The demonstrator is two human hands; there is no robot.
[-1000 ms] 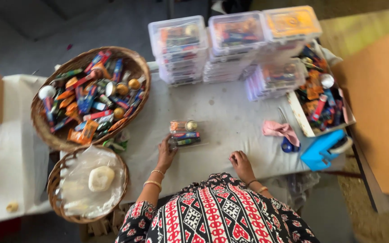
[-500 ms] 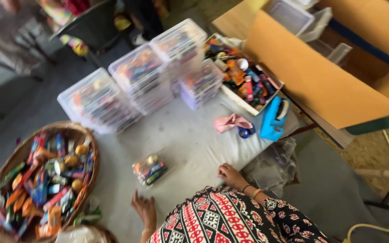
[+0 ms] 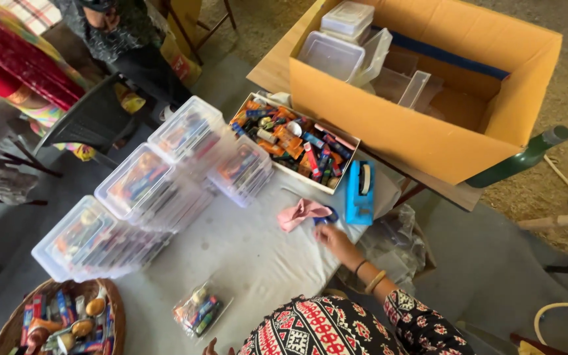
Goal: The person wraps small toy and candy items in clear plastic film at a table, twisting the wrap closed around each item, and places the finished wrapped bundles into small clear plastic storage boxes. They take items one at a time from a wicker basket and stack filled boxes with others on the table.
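just past the right hand (image 3: 334, 240), fingers loosely curled, empty; pink cloth (image 3: 302, 213) beside fingertips.

The table (image 3: 251, 250) runs from lower left to centre. At lower left a basket (image 3: 110, 315) sits at its edge, small items inside. Just right of it, near the bottom edge, lies a packet (image 3: 200, 310). Above these, stacks of lidded boxes (image 3: 136, 204) run diagonally from left toward centre. Right of the stacks stands a tray (image 3: 297, 141) of small items — a tape dispenser (image 3: 361, 190) just below its right end. A cloth (image 3: 300, 213) lies left of the dispenser, the right hand (image 3: 333, 240) just below it. Only the left hand's fingertips (image 3: 210, 346) show, at the bottom edge. A carton (image 3: 422, 125) fills the upper right, with containers (image 3: 346, 46) in it. A chair (image 3: 90, 121) stands at upper left.
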